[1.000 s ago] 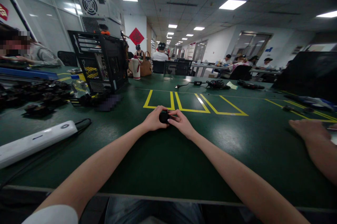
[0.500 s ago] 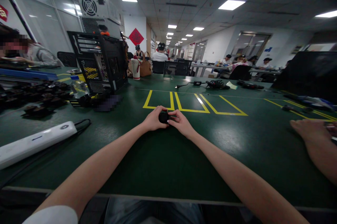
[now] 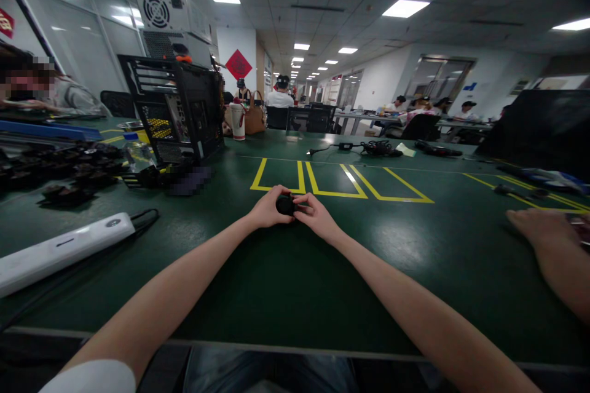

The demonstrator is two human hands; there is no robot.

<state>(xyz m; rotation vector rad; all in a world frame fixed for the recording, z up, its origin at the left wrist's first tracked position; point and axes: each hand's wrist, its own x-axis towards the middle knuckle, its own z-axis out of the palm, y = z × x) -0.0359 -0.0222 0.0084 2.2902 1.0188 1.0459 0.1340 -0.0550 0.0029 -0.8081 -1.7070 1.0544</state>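
Both my arms reach out over the dark green table [image 3: 286, 282]. My left hand [image 3: 266, 209] and my right hand [image 3: 316, 216] meet at the middle, fingers curled round a small black round object [image 3: 286, 205] held between them just above the table. The object is mostly hidden by my fingers. It sits just in front of the yellow taped rectangles [image 3: 322, 184].
A white power strip [image 3: 59, 250] lies at the left. An open black computer case [image 3: 177, 107] stands at the back left beside several black parts [image 3: 59, 168]. Another person's hand [image 3: 541, 230] rests on the table at the right. Cables [image 3: 375, 147] lie further back.
My hands have stayed in place on the black object, with only slight finger shifts. The other person's hand at the right has moved a little.
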